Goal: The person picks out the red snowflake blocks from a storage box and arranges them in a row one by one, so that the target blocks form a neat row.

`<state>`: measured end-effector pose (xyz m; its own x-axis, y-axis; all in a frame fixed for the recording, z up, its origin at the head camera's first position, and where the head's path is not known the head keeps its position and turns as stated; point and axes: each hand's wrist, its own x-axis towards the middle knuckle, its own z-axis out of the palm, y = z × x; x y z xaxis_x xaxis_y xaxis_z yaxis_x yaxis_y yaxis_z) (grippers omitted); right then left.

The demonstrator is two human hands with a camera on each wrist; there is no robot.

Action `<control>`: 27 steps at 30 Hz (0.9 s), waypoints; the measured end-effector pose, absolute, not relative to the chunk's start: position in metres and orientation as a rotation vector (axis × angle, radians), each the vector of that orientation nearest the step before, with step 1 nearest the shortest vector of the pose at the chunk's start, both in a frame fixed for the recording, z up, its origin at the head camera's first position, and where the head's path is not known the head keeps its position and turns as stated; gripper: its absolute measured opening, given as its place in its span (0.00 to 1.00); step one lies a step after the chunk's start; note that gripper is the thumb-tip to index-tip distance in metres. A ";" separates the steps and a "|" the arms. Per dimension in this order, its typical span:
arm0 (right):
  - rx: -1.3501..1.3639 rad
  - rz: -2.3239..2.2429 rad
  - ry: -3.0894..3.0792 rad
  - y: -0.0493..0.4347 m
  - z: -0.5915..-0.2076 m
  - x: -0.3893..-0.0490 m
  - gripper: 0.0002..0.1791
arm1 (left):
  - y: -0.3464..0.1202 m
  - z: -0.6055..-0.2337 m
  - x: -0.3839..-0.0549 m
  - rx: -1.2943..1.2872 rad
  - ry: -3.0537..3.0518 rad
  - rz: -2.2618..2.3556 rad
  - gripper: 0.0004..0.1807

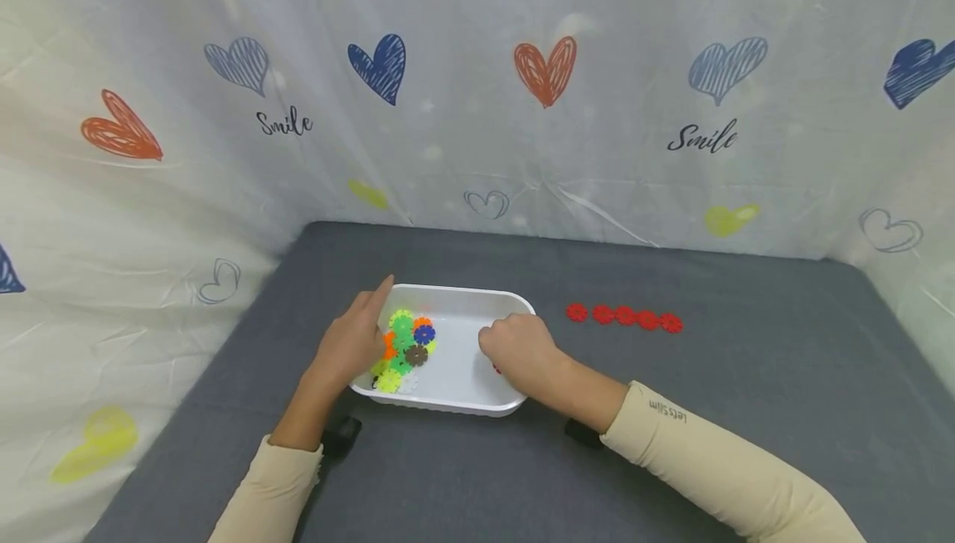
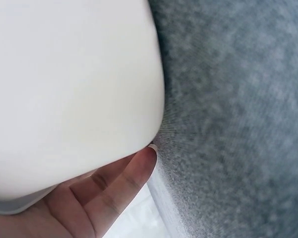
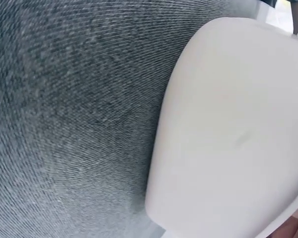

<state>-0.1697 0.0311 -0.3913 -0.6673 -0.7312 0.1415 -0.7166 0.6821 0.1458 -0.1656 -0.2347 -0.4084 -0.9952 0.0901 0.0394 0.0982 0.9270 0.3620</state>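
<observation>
A white tray [image 1: 462, 406] sits on the grey table. My left hand [image 1: 352, 342] grips its left end, one finger stretched out along the rim. In the left wrist view the fingers [image 2: 124, 186] lie against the tray's outer wall. Inside, at the left, are several flower-shaped plastic discs [image 1: 403, 344] in green, yellow, orange, blue, brown and white. My right hand [image 1: 522, 352] is curled over the tray's right part. A bit of a red disc [image 1: 497, 369] peeks out under its fingers, the rest hidden. The right wrist view mostly shows the tray's outer wall [image 3: 228, 134].
Right of the tray, several red discs [image 1: 625, 316] lie in a row on the grey tabletop [image 1: 671, 410], the leftmost one slightly apart. A white curtain [image 1: 477, 137] printed with hearts hangs behind the table and along its sides.
</observation>
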 end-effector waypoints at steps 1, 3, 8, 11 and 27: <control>1.172 -0.104 -2.708 0.032 -0.392 -0.170 0.13 | -0.235 -0.409 -0.166 -0.151 -3.060 -0.576 0.41; 1.166 -0.090 -2.711 0.032 -0.392 -0.170 0.12 | -0.235 -0.409 -0.166 -0.154 -3.056 -0.572 0.41; 1.179 -0.038 -2.711 0.035 -0.391 -0.171 0.08 | -0.234 -0.410 -0.166 -0.155 -3.057 -0.566 0.40; 1.168 0.071 -2.739 0.038 -0.390 -0.174 0.06 | -0.234 -0.410 -0.166 -0.156 -3.056 -0.568 0.40; 1.122 0.946 -2.643 0.063 -0.378 -0.182 0.07 | -0.234 -0.409 -0.166 -0.132 -3.072 -0.548 0.41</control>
<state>-0.1816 0.0633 -0.3781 -0.7184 -0.6100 0.3343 -0.6836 0.5301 -0.5017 -0.1658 -0.2344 -0.4089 -0.9963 0.0796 0.0330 0.0861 0.9348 0.3446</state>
